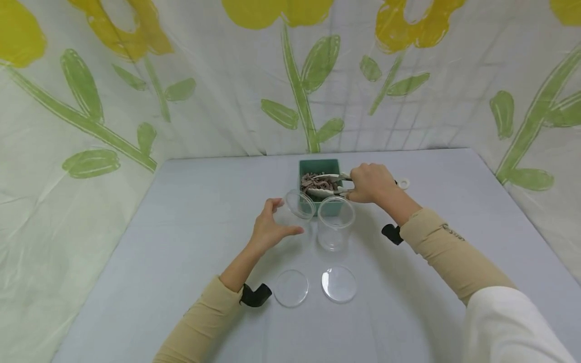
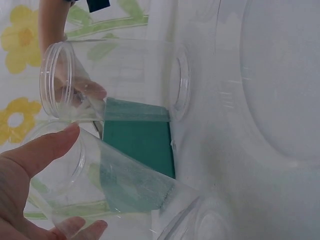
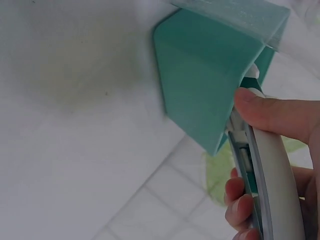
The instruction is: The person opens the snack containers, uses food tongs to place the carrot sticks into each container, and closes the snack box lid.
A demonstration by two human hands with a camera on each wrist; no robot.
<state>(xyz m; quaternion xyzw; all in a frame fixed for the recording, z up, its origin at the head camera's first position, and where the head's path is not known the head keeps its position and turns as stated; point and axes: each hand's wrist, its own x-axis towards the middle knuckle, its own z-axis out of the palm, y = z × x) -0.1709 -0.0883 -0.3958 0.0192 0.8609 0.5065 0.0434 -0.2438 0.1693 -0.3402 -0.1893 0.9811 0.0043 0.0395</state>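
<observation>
My left hand [image 1: 268,229] grips a clear plastic jar [image 1: 297,207], thumb on one side and fingers on the other. The jar is tilted, its open mouth leaning toward the green box [image 1: 319,165]. Brownish strands [image 1: 317,184] lie inside this box. With my right hand [image 1: 369,182] I hold a pair of tongs [image 3: 275,175], their spread white tips [image 1: 320,192] in the box at the strands. A second clear jar [image 1: 335,237] stands upright and uncapped in front of the box, just right of the tilted one. Both jars look empty.
Two round clear lids, a left lid [image 1: 291,288] and a right lid [image 1: 339,284], lie flat on the white table [image 1: 195,252], nearer me than the jars. A flower-printed curtain [image 1: 218,101] hangs behind the table's far edge.
</observation>
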